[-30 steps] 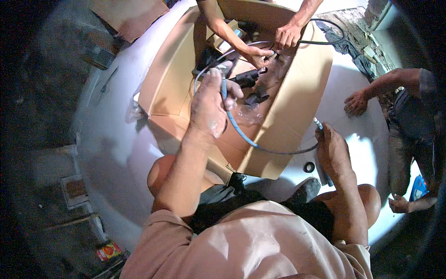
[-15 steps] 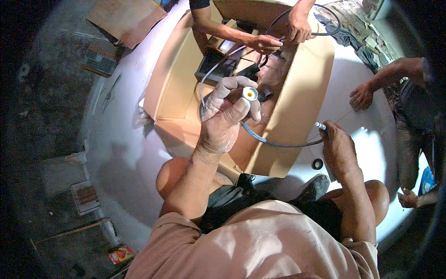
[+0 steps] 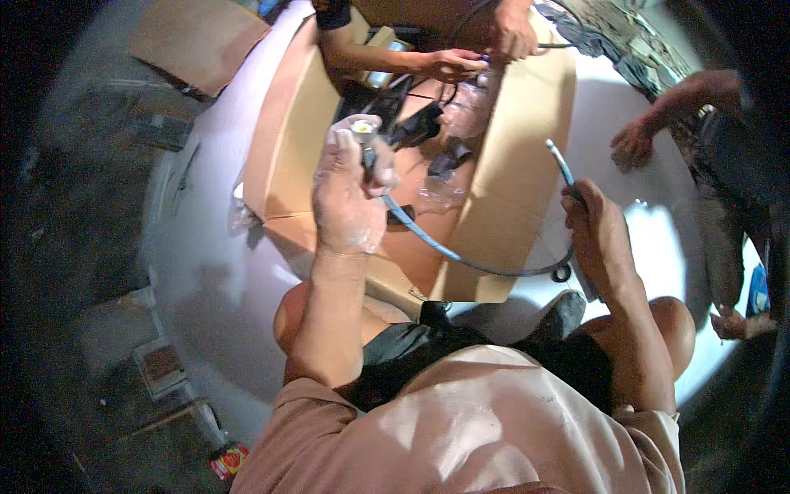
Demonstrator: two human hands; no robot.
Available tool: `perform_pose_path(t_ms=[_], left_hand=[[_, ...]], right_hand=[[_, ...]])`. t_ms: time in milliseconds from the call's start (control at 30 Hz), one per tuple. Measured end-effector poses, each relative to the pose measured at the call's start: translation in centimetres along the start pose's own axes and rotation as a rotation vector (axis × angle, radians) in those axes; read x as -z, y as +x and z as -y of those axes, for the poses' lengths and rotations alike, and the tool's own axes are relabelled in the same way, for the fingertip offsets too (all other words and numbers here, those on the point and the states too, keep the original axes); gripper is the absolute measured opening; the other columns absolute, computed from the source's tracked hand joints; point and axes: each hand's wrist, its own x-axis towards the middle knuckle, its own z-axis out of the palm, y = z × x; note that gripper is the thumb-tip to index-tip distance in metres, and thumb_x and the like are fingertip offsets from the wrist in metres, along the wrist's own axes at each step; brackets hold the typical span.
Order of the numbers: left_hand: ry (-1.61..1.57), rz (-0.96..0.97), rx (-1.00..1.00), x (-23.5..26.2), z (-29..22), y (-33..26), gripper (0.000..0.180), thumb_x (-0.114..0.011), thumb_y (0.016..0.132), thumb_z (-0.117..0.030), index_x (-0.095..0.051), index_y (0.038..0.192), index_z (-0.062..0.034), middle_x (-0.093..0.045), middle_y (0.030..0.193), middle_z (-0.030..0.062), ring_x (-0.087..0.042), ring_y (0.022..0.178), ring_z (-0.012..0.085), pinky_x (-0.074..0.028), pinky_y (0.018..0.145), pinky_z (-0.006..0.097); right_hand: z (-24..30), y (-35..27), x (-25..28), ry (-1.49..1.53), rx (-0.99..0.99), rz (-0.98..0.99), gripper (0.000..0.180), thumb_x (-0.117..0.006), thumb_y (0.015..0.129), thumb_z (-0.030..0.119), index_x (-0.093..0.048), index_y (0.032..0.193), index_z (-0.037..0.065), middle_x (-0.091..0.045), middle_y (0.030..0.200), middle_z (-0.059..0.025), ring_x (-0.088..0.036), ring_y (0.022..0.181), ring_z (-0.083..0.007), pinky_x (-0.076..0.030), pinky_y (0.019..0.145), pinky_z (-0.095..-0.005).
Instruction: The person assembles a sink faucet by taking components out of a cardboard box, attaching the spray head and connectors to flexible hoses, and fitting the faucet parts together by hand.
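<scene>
Here, a blue-black cable (image 3: 423, 236) between both hands (image 3: 350, 206) (image 3: 599, 235), in the grip of each.

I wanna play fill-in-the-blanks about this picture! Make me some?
1. The hose curves from the person's right hand to their ____ hand.
2. The hose is dark in one part and light ____ in another.
3. The big open box is made of ____.
4. The small ring to the right of the box is coloured ____.

Missing words: left; blue; cardboard; black.
</scene>
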Motion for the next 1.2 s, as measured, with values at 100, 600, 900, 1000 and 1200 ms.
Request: perform_pose_path(t_ms=[100,600,900,1000,1200], left_hand=[[-0.028,0.087,-0.04,0.3,-0.2,-0.1,0.037,-0.063,0.1,-0.035,-0.06,0.118,-0.0024,-0.055,0.076,0.0032,-0.046,0.063,0.0084,-0.038,0.057,0.022],[0.041,0.041,0.077,1.3,-0.2,0.3,0.041,-0.062,0.101,-0.036,-0.063,0.115,0.0033,-0.055,0.077,0.0017,-0.039,0.058,0.0037,-0.031,0.051,0.017],[0.014,0.134,0.204,0.1,0.2,0.3,0.048,-0.058,0.102,-0.037,-0.059,0.123,0.0063,-0.056,0.082,0.0033,-0.044,0.065,0.0079,-0.034,0.056,0.019],[0.032,0.088,0.179,0.3,0.2,0.2,0.048,-0.057,0.103,-0.037,-0.058,0.125,0.0052,-0.055,0.082,0.0033,-0.044,0.066,0.0074,-0.035,0.056,0.019],[0.063,0.04,0.124,0.3,0.8,0.6,0.044,-0.065,0.099,-0.037,-0.057,0.123,-0.0014,-0.054,0.081,0.0025,-0.042,0.062,0.0062,-0.036,0.054,0.018]], right_hand=[[-0.2,0.1,-0.5,0.035,-0.041,0.02,0.016,-0.051,0.101,0.014,-0.062,0.1,0.002,-0.062,0.073,-0.0117,-0.058,0.065,-0.0224,-0.048,0.062,-0.0375],[1.2,0.7,-0.3,0.045,-0.159,0.12,0.025,-0.052,0.104,0.018,-0.064,0.109,-0.003,-0.062,0.075,-0.0132,-0.06,0.071,-0.0195,-0.048,0.067,-0.0354],[-1.2,0.7,-1.5,0.151,-0.002,0.024,0.02,-0.055,0.102,0.021,-0.062,0.096,0.003,-0.053,0.067,-0.0045,-0.049,0.059,-0.0149,-0.041,0.054,-0.0352],[-1.8,1.0,-1.8,0.007,0.08,0.007,0.015,-0.058,0.099,0.016,-0.063,0.097,0.003,-0.06,0.074,-0.0138,-0.056,0.068,-0.0243,-0.046,0.064,-0.0387],[-1.3,0.7,-1.3,-0.129,0.089,-0.007,0.013,-0.058,0.098,0.015,-0.064,0.098,0.002,-0.064,0.084,-0.022,-0.062,0.078,-0.0396,-0.049,0.073,-0.0474]])
